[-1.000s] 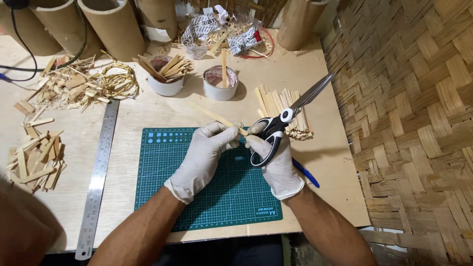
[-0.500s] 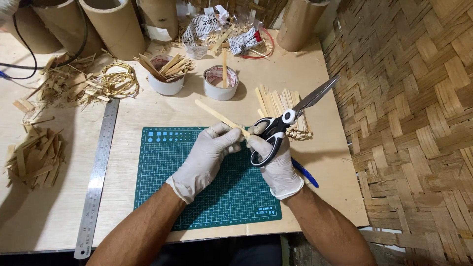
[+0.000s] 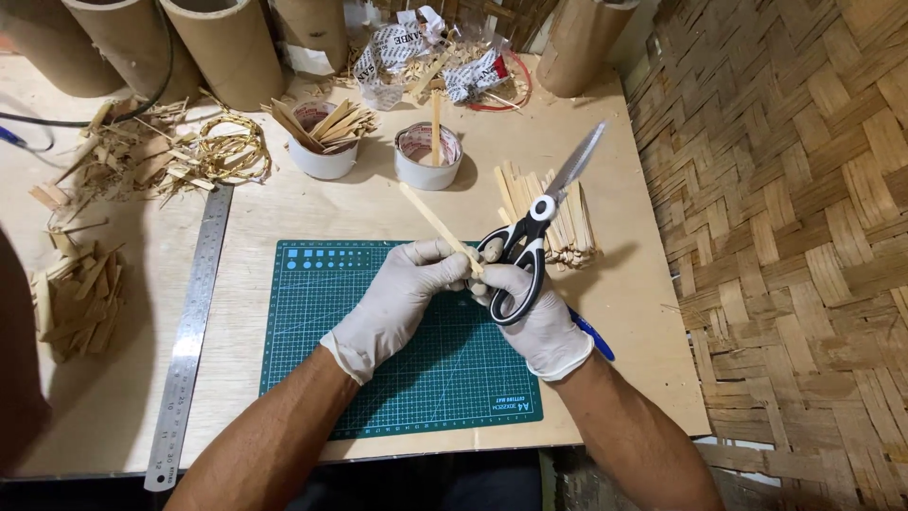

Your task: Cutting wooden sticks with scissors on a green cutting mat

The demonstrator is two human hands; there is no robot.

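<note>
- Both hands wear pale gloves and meet over the top edge of the green mat (image 3: 378, 378) on the desk (image 3: 312, 203).
- The left hand (image 3: 402, 298) pinches the near end of one thin bamboo strip (image 3: 437, 222); that end is hidden behind the fingertips, and the rest slants up and away to the left.
- The right hand (image 3: 530, 317) grips the scissors (image 3: 539, 232) through the black loops, blades together and pointing up to the right. The fingers inside the loops are hard to make out.
- A blue pen (image 3: 594, 336) shows just right of the right wrist, most of it covered by the hand.
- Beyond the hands stand two white cups (image 3: 427, 168), one crammed with strips, one holding a single upright stick.
- A bundle of strips (image 3: 567, 222) lies behind the scissors, partly masked by them.
- Far left of the left hand: one steel ruler (image 3: 194, 322), its lower end cut off by the frame, and a heap of offcuts (image 3: 76, 298) half in shadow.
- Cardboard tubes (image 3: 227, 47) at the back are cropped at the top; I count four, perhaps more.
- Since half a second ago, the hands and strip have hardly shifted; the scissors point the same way.
</note>
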